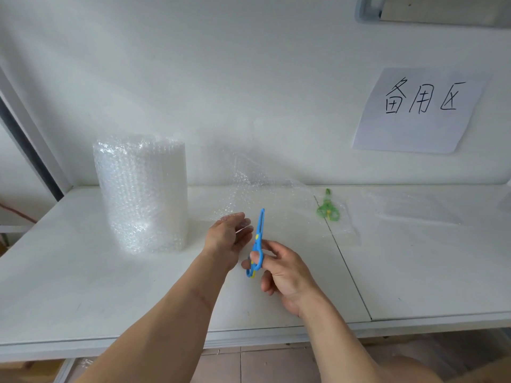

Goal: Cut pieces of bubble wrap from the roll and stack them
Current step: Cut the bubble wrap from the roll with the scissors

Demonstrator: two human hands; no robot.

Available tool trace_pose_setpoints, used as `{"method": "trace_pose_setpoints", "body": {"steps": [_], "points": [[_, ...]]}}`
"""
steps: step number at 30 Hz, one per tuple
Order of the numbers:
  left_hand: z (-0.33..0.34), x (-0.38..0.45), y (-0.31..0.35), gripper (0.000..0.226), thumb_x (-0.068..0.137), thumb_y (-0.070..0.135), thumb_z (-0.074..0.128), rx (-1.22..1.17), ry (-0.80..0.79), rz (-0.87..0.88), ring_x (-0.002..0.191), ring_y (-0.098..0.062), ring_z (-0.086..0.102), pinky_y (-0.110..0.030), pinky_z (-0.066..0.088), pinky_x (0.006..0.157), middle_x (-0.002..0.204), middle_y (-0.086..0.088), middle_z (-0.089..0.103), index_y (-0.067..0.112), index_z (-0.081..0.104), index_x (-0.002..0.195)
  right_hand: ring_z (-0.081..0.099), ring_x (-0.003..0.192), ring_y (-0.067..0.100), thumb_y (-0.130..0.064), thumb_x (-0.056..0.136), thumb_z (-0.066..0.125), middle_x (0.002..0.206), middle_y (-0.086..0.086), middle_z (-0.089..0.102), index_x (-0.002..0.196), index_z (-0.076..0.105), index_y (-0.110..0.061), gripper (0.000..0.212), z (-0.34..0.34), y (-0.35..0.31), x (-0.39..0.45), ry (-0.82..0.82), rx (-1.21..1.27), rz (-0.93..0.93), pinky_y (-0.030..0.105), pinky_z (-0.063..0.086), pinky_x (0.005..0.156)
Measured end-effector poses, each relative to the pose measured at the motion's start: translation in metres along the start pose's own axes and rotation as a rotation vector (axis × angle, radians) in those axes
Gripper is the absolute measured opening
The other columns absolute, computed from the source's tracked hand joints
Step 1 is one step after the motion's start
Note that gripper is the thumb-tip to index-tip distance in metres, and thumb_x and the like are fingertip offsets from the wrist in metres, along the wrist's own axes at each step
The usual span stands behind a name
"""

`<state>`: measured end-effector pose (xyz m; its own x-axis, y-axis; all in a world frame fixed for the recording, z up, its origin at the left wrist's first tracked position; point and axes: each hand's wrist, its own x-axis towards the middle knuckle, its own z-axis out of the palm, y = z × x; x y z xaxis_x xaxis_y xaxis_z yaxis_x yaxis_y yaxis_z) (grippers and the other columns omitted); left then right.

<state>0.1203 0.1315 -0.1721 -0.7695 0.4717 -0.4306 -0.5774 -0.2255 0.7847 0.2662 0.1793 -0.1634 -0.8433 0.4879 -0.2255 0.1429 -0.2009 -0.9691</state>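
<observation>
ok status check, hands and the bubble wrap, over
Right hand grips blue scissors, blades closed, pointing up. Left hand open, touching the sheet's edge. Roll upright at left. Green scissors lie on the sheet, right of the hands.

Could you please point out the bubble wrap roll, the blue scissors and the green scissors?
bubble wrap roll (143,194), head view, middle of its upright side.
blue scissors (260,228), head view, on the blades above the right hand.
green scissors (328,210), head view, near the handles.
</observation>
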Motion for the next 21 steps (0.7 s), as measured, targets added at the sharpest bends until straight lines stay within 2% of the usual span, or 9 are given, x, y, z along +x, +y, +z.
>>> {"method": "trace_pose_setpoints", "body": {"steps": [3,6,10,14,21], "points": [[-0.003,-0.001,0.0,0.003,0.09,0.008,0.063,-0.015,-0.003,0.011,0.074,-0.023,0.064,-0.03,0.053,0.069,0.081,-0.009,0.066,0.009,0.059,0.089,0.048,0.04,0.012,-0.029,0.087,0.069,0.081,0.009,0.073,0.106,0.064,-0.013,0.025,-0.004,0.0,-0.004,0.009,0.088,0.067,0.021,0.036,0.041],[-0.002,-0.001,0.0,0.004,0.09,0.009,0.064,-0.017,0.003,0.01,0.073,-0.023,0.065,-0.03,0.053,0.068,0.08,-0.009,0.068,0.009,0.06,0.09,0.05,0.042,0.012,-0.042,0.084,0.068,0.08,0.01,0.072,0.096,0.065,-0.013,0.031,-0.004,-0.003,-0.007,-0.031,0.074,0.157,0.021,0.037,0.041],[0.002,-0.001,0.002,0.008,0.089,0.012,0.065,-0.007,-0.004,0.003,0.072,-0.021,0.066,-0.029,0.052,0.068,0.077,-0.007,0.07,0.008,0.063,0.096,0.052,0.045,0.015,-0.051,0.081,0.068,0.083,0.012,0.072,0.099,0.062,-0.015,0.041,-0.002,-0.008,-0.008,-0.103,0.019,0.242,0.022,0.039,0.041],[0.003,0.0,0.002,0.008,0.087,0.013,0.066,0.001,0.025,0.013,0.073,-0.019,0.062,-0.027,0.051,0.068,0.075,-0.005,0.069,0.008,0.066,0.094,0.053,0.046,0.014,-0.053,0.078,0.07,0.083,0.013,0.072,0.099,0.063,-0.016,0.043,0.0,-0.01,-0.002,-0.081,0.03,0.264,0.022,0.041,0.041],[0.004,-0.004,0.0,0.004,0.087,0.01,0.067,-0.014,0.04,0.004,0.073,-0.02,0.059,-0.028,0.051,0.067,0.079,-0.008,0.065,0.007,0.064,0.088,0.052,0.045,0.011,-0.047,0.079,0.073,0.083,0.013,0.068,0.093,0.065,-0.017,0.034,0.001,-0.011,0.005,-0.055,0.109,0.205,0.021,0.042,0.043]]}}
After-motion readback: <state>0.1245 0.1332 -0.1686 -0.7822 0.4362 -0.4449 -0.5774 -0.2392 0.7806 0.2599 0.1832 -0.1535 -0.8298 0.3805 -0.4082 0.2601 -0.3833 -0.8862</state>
